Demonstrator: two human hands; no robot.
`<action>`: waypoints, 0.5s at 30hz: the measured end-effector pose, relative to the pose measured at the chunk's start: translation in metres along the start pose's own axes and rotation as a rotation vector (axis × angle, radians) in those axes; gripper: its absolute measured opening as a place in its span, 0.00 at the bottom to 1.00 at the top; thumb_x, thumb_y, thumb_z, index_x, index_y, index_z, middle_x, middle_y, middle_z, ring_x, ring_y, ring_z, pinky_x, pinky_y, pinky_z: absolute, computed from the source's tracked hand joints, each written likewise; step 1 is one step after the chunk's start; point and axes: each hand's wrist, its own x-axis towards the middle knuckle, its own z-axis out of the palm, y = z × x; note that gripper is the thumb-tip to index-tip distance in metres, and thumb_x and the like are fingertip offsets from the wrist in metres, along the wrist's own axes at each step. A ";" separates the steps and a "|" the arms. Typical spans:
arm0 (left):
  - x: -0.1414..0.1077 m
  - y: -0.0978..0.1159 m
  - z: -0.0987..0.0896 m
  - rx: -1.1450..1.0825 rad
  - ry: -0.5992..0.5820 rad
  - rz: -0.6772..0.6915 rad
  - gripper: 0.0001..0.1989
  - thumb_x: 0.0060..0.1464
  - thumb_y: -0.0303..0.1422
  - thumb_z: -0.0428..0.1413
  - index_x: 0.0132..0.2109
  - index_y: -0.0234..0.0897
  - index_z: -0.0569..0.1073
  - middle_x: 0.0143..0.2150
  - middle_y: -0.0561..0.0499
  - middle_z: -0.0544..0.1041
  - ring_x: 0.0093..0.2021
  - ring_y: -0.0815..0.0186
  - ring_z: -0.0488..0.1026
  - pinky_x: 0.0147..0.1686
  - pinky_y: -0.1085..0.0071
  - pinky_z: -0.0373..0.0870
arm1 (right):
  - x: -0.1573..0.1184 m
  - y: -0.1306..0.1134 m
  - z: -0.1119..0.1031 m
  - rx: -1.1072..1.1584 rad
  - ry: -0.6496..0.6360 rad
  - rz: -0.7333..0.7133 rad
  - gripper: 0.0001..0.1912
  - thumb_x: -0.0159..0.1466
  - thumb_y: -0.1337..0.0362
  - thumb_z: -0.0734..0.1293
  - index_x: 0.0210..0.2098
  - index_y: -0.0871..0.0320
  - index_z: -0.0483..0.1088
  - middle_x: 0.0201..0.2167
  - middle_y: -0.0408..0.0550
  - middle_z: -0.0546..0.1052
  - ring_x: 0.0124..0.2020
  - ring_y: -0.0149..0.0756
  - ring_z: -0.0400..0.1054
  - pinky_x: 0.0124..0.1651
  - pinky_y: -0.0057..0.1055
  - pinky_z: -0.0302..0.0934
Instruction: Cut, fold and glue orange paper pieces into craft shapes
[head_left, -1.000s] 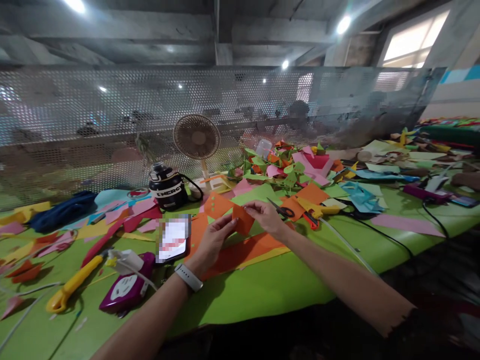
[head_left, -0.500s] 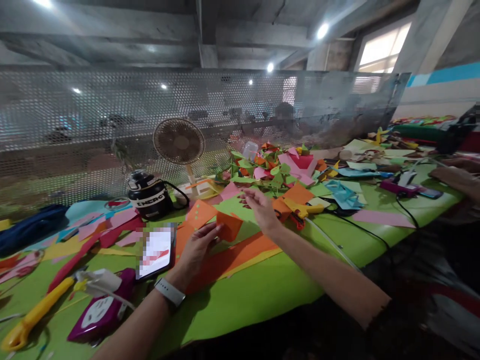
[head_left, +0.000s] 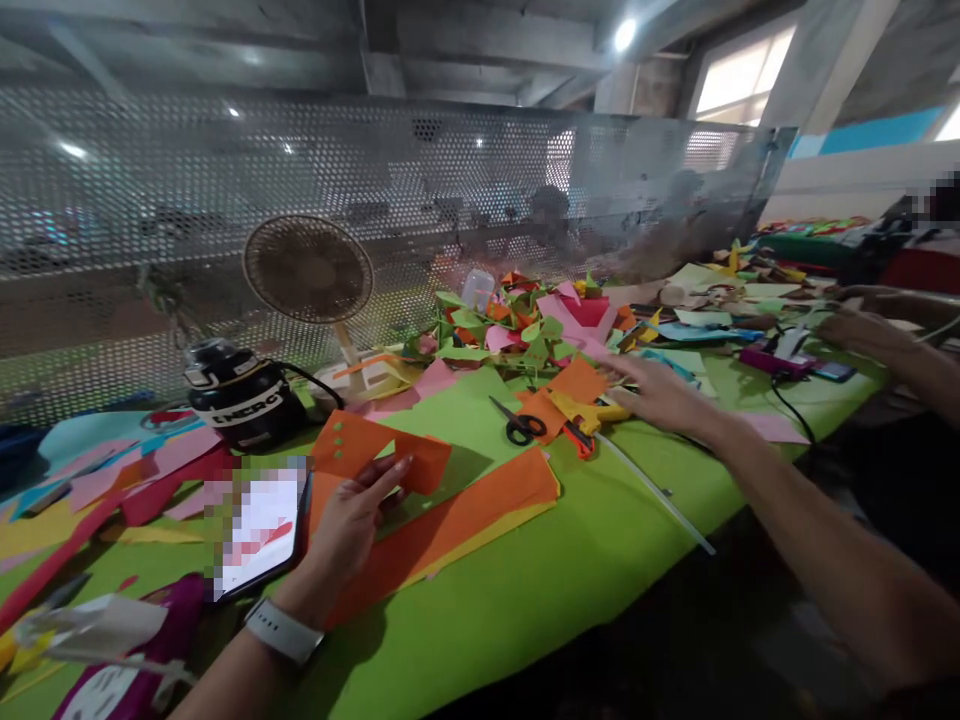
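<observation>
My left hand (head_left: 360, 510), with a pale watch at the wrist, pinches a folded piece of orange sheet (head_left: 427, 462) between thumb and fingers. Small green dots mark the piece's left part; whether it is felt or paper I cannot tell. My right hand (head_left: 652, 390) is stretched out at the yellow glue gun (head_left: 581, 412), slightly blurred, its fingers extended near the handle; contact is unclear. A long whitish glue stick (head_left: 660, 495) juts from the gun. Black scissors (head_left: 523, 425) lie just left of it. Below the held piece lies a long orange strip (head_left: 480, 515) over yellow.
A phone (head_left: 262, 530) lies left of my left hand. Behind stand a black jug (head_left: 244, 395) and a small fan (head_left: 309, 270). Coloured scraps (head_left: 525, 330) heap up before a perforated metal screen (head_left: 420, 200). Another person's hands (head_left: 862, 325) are at the far right.
My right hand has moved right, from beside the orange piece to the glue gun, uncovering the scissors. My left hand still holds the orange piece. The view has shifted right.
</observation>
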 end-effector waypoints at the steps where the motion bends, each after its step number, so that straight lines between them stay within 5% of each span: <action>1: -0.001 0.001 0.001 0.001 0.006 0.000 0.13 0.35 0.25 0.69 0.33 0.34 0.79 0.29 0.55 0.80 0.22 0.74 0.72 0.22 0.82 0.71 | -0.001 0.011 0.009 -0.155 -0.121 -0.004 0.23 0.55 0.67 0.66 0.51 0.56 0.71 0.47 0.54 0.77 0.47 0.46 0.71 0.49 0.42 0.64; 3: -0.001 0.002 0.002 -0.004 0.012 0.001 0.12 0.37 0.24 0.69 0.33 0.34 0.78 0.28 0.55 0.80 0.21 0.74 0.72 0.22 0.82 0.71 | -0.003 0.024 0.027 -0.364 -0.285 -0.028 0.28 0.53 0.72 0.65 0.55 0.59 0.69 0.49 0.57 0.76 0.49 0.48 0.69 0.50 0.40 0.63; 6: -0.002 0.001 0.002 -0.004 0.018 0.003 0.13 0.36 0.24 0.69 0.33 0.34 0.78 0.28 0.54 0.80 0.21 0.74 0.73 0.22 0.81 0.71 | -0.006 0.026 0.047 -0.493 -0.326 -0.054 0.31 0.55 0.74 0.62 0.59 0.60 0.65 0.45 0.59 0.75 0.46 0.47 0.69 0.45 0.37 0.63; 12: 0.000 -0.004 0.002 -0.012 -0.010 0.019 0.17 0.32 0.29 0.72 0.33 0.32 0.77 0.29 0.51 0.80 0.24 0.72 0.74 0.22 0.81 0.68 | -0.018 0.041 0.051 -0.405 -0.126 -0.094 0.24 0.56 0.74 0.63 0.51 0.57 0.73 0.42 0.59 0.73 0.44 0.47 0.68 0.47 0.40 0.61; 15: 0.002 -0.006 0.002 -0.008 -0.029 0.063 0.20 0.33 0.32 0.72 0.35 0.33 0.76 0.27 0.53 0.79 0.22 0.74 0.72 0.21 0.80 0.66 | -0.017 0.055 0.048 -0.227 0.090 -0.044 0.19 0.53 0.73 0.66 0.44 0.55 0.75 0.42 0.60 0.72 0.44 0.49 0.67 0.46 0.41 0.61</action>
